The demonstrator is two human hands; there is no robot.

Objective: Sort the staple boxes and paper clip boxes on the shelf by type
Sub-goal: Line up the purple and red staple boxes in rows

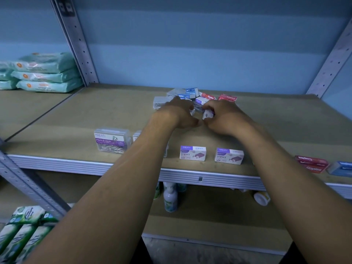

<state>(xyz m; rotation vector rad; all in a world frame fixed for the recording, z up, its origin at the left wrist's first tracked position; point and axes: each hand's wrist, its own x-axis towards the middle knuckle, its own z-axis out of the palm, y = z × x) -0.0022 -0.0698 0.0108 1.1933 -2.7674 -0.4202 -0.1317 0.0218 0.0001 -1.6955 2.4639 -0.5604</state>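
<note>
staple boxes [192,153] and a clear paper clip box [111,141] stand in a near row along the shelf [57,119] front, apparently grouped by type, with red and blue boxes [312,163] at the near right. an unsorted heap [190,96] lies farther back. both hands reach into it: the left hand [178,113] curls over a small white piece, the right hand [222,116] pinches a small white box [207,114], likely picking out the next ones to line up.
</note>
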